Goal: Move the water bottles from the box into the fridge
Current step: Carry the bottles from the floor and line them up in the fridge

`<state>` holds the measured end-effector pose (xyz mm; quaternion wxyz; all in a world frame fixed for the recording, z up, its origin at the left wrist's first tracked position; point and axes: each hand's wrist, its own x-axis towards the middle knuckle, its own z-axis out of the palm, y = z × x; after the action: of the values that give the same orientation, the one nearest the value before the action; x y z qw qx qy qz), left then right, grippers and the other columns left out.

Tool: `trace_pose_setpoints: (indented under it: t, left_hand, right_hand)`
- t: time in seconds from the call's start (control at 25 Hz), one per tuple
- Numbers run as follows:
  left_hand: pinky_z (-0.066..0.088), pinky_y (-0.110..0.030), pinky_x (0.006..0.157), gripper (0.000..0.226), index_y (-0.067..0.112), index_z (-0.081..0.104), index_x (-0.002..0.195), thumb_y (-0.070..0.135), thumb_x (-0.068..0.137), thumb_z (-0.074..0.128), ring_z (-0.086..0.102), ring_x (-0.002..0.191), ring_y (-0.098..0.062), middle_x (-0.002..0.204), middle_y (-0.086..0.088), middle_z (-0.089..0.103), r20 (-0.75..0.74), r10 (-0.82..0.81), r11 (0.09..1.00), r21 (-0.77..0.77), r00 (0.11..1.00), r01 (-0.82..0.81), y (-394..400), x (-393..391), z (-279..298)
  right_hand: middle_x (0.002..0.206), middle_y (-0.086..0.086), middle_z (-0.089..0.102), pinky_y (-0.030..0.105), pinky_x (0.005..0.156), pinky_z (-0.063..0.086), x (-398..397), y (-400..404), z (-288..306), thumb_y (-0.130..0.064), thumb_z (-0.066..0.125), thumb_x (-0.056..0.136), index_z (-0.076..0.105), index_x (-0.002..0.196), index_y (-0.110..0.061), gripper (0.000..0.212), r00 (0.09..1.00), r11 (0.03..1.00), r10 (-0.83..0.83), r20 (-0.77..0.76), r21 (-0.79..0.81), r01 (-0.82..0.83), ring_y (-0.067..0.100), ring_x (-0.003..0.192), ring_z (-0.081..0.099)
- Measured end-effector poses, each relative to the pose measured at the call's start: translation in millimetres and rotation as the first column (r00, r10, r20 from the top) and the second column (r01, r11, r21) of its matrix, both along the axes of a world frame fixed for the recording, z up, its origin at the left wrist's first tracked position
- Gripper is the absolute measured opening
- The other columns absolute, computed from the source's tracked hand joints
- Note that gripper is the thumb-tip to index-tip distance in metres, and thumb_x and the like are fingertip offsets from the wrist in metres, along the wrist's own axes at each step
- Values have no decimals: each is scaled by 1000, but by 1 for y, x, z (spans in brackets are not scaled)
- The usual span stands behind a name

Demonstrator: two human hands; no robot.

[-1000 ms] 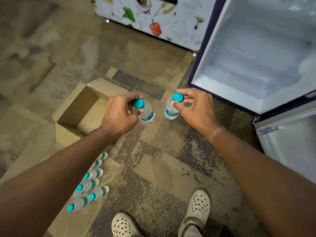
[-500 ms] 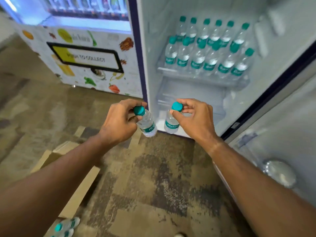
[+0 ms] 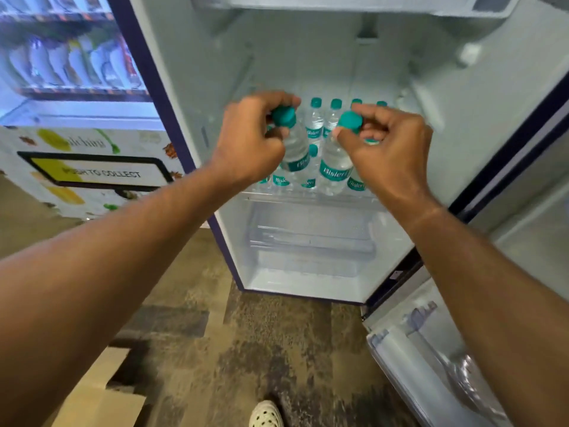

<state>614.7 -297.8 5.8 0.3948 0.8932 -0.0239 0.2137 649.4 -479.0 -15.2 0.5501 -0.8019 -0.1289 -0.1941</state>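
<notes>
My left hand (image 3: 249, 140) grips a small clear water bottle (image 3: 295, 146) with a teal cap by its neck. My right hand (image 3: 388, 146) holds a second bottle (image 3: 334, 167) the same way. Both bottles hang in front of the open fridge (image 3: 462, 124), just above the front of its glass shelf (image 3: 308, 197). Several more teal-capped bottles (image 3: 314, 124) stand in rows on that shelf, partly hidden behind my hands. A corner of the cardboard box (image 3: 101, 399) shows at the bottom left on the floor.
The fridge door (image 3: 431, 365) hangs open at the right with a clear item in its lower rack. A clear drawer (image 3: 311, 238) sits under the shelf. A vending machine (image 3: 86, 118) stands to the left. My shoe (image 3: 266, 414) is on the patterned floor.
The view has swung up from the box on the floor to the fridge interior. Both hands have risen with their bottles and now reach the level of the stocked shelf.
</notes>
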Motion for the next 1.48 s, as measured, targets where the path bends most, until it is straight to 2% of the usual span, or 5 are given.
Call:
trace_pose_setpoints:
  t: [0.24,0.72,0.96,1.16,1.48]
  left_hand:
    - [46,-8,92,44,11,66,120,-6,81,54,60,109,-9,120,0,66,93,-60,997,57,994,55,6,96,-4]
    - [44,-9,95,44,9,64,123,-10,84,53,57,109,-4,123,0,64,25,-33,999,41,999,32,29,204,-43]
    - [49,-18,95,43,10,66,115,-12,80,53,60,105,-10,111,3,64,-42,15,999,41,999,-13,52,251,-69]
    - [43,-8,90,40,12,65,115,-12,84,57,56,107,-8,118,1,61,-168,42,992,125,985,-21,68,266,-92]
    - [46,-23,102,51,14,59,125,-14,83,60,56,111,-14,125,-2,59,-343,66,991,129,937,-23,89,271,-124]
  right_hand:
    - [103,-4,72,15,77,55,79,18,3,-29,78,76,72,112,-12,40,981,993,-112,159,-21,117,3,77,66]
    - [104,2,72,22,80,56,186,54,-41,-25,76,78,71,113,-9,39,982,984,-95,164,-137,118,9,82,65]
    - [95,0,73,26,80,58,238,80,-66,-23,80,76,73,107,-10,34,998,989,-55,40,-137,60,12,80,69]
    - [111,3,71,2,76,48,263,98,-89,-22,81,78,69,116,-9,42,993,987,26,-118,-153,-44,5,90,65]
    - [111,2,71,5,70,50,281,118,-123,-19,80,78,68,118,-8,42,961,972,101,-257,-179,-150,6,85,65]
